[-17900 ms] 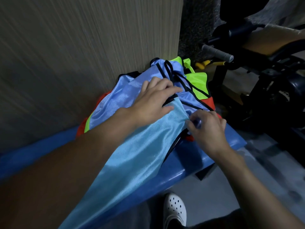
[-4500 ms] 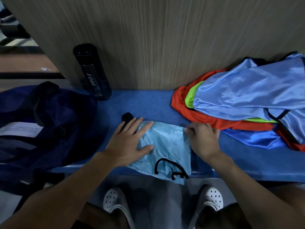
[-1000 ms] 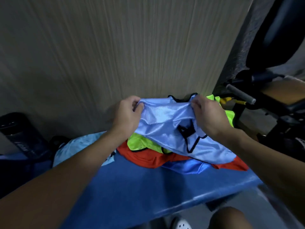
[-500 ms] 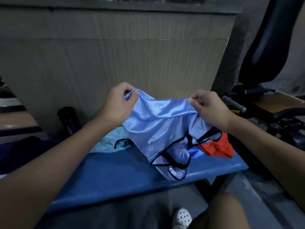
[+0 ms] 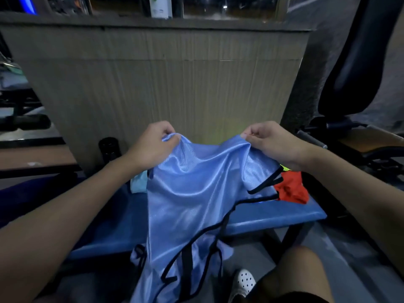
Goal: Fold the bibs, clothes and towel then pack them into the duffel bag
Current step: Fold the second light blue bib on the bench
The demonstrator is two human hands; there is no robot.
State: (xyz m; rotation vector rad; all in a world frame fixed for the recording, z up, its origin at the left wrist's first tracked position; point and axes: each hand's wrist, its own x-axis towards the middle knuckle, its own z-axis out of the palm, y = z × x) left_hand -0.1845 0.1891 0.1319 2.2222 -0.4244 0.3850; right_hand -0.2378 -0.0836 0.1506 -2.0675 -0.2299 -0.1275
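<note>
Both forearms reach forward from the bottom corners of the view, raised and bent slightly inward, so the hands sit level with each other above the blue tabletop [image 5: 275, 217]. The left hand [image 5: 153, 147] is knuckles-up, its curled fingers [image 5: 172, 139] and thumb pinching one top corner of the blue bib [image 5: 192, 193]. The right hand [image 5: 273, 143] mirrors it, fingers bunched tightly around the other top corner. The cloth sags in a shallow dip between the two grips. From there the bib hangs down across the tabletop and over its near edge, black-trimmed straps dangling toward the floor beside a white shoe [image 5: 244, 281]. An orange bib [image 5: 290, 191] lies crumpled on the tabletop under the right wrist, and a pale blue bib [image 5: 138, 184] peeks out below the left wrist. A black bottle [image 5: 109, 148] stands against the ribbed panel [image 5: 175, 84] behind the left hand.
</note>
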